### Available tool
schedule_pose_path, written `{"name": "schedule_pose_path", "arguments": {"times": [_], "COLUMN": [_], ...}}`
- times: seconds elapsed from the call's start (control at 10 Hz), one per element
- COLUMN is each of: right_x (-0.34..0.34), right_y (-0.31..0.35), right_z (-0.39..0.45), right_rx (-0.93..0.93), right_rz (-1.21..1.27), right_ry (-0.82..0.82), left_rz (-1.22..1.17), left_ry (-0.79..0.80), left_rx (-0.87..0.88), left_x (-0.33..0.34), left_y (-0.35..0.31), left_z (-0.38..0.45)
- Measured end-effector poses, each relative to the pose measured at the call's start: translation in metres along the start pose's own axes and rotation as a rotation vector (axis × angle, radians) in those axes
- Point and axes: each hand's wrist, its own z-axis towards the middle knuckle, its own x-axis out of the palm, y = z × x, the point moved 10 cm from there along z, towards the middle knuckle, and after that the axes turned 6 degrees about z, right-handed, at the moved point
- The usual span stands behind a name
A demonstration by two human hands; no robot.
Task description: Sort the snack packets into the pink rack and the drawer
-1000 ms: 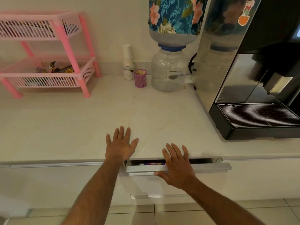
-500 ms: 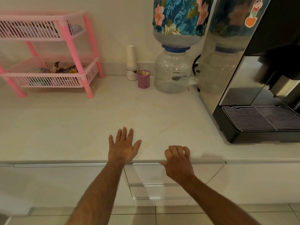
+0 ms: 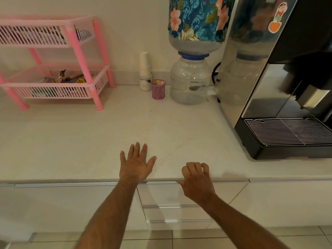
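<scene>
The pink rack [image 3: 77,42] stands at the back left of the white counter [image 3: 71,141]. Several snack packets [image 3: 62,79] lie in its lower basket, and more show through the slats of the upper one. The top drawer [image 3: 161,193] under the counter edge is closed, its contents hidden. My left hand [image 3: 136,163] lies flat on the counter near the front edge, fingers spread, holding nothing. My right hand [image 3: 196,178] rests at the counter edge above the drawer, fingers curled onto the counter, nothing in it.
A stack of paper cups [image 3: 144,64] on a small jar, a purple mesh cup of sticks [image 3: 158,89] and a water bottle dispenser [image 3: 192,76] with a floral cover stand at the back. A black and steel coffee machine [image 3: 280,105] fills the right side.
The drawer, slightly open a second ago with my right hand on its front, is now closed. My right hand has risen to the counter edge and curled. The left hand stayed flat.
</scene>
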Motion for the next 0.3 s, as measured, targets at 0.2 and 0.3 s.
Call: {"name": "schedule_pose_path", "arguments": {"times": [0.2,0.3], "right_x": [-0.015,-0.021], "right_y": [0.004,0.003], "right_z": [-0.001,0.0], "right_rx": [-0.06,-0.067], "right_rz": [0.02,0.079], "right_ry": [-0.1,-0.14], "left_rz": [-0.011,-0.022], "left_ry": [0.029,0.018], "left_rx": [0.004,0.008], "left_x": [-0.006,-0.007], "left_y": [-0.001,-0.002], "left_z": [-0.004,-0.009]}}
